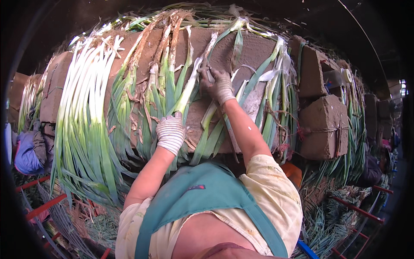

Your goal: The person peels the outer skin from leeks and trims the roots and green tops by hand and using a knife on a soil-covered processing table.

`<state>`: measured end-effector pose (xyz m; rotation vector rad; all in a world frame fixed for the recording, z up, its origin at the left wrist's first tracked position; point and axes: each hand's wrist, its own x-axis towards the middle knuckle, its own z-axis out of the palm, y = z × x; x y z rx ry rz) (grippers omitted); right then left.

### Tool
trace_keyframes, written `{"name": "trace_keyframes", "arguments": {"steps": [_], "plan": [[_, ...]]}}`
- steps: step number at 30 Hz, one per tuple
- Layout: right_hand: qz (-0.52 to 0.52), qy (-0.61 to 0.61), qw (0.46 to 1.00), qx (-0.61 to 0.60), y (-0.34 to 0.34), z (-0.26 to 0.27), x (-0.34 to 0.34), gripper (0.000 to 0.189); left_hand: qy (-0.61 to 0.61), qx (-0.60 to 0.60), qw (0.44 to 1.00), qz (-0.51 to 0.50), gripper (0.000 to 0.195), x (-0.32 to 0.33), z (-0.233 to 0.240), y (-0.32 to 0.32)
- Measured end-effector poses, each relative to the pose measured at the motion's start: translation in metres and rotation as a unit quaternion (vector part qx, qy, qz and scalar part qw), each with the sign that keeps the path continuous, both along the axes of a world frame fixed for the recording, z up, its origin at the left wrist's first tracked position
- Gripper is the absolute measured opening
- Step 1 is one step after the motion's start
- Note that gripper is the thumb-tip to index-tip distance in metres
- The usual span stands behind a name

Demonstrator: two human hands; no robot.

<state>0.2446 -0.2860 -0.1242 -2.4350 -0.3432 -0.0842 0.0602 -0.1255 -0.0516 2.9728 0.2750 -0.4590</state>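
My left hand (170, 132), in a striped, soiled glove, grips a long green onion (185, 97) where its leaves begin. The white shank slants up and right to my right hand (217, 82), whose darkly soiled glove has its fingers curled at the upper end of the shank. What else lies between those fingers is hard to make out. A thin dark strip (230, 137) runs down below my right wrist. Left of my hands lie untrimmed green onions (129, 94) with brown, dry outer skins. Farther left is a pile of clean white-shanked green onions (92, 87).
A mud-caked work surface (258, 45) lies under the onions, with more onions (278, 84) on its right. Mud-covered blocks (323, 128) tied with cord stand at the right, near a clear plastic bottle (336, 78). Red metal bars (47, 207) cross at lower left. Dark walls curve behind.
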Motion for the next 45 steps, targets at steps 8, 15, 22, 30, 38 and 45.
{"name": "trace_keyframes", "arguments": {"steps": [8, 15, 22, 30, 38, 45], "plan": [[0.087, -0.061, 0.994, 0.037, -0.022, -0.006, -0.076, 0.055, -0.028, -0.029, 0.999, 0.026, 0.065, -0.005, -0.007, 0.009], [0.161, 0.03, 0.98, 0.113, -0.045, 0.026, -0.188, 0.057, -0.006, -0.125, 0.992, 0.018, 0.055, -0.005, 0.0, 0.014], [0.112, 0.103, 0.973, 0.173, -0.046, 0.034, -0.131, 0.054, -0.042, -0.238, 0.969, 0.038, 0.05, -0.02, -0.007, 0.018], [-0.016, 0.211, 0.899, 0.383, -0.025, -0.002, 0.0, 0.039, -0.014, -0.224, 0.974, 0.022, 0.046, -0.027, -0.006, 0.016], [0.038, 0.16, 0.957, 0.237, -0.035, 0.014, -0.079, 0.059, -0.077, -0.33, 0.94, 0.023, 0.054, -0.055, 0.001, 0.046], [-0.058, -0.168, 0.984, 0.011, -0.026, 0.047, 0.008, 0.134, 0.144, -0.634, 0.737, 0.187, 0.061, -0.13, 0.089, 0.093]]}}
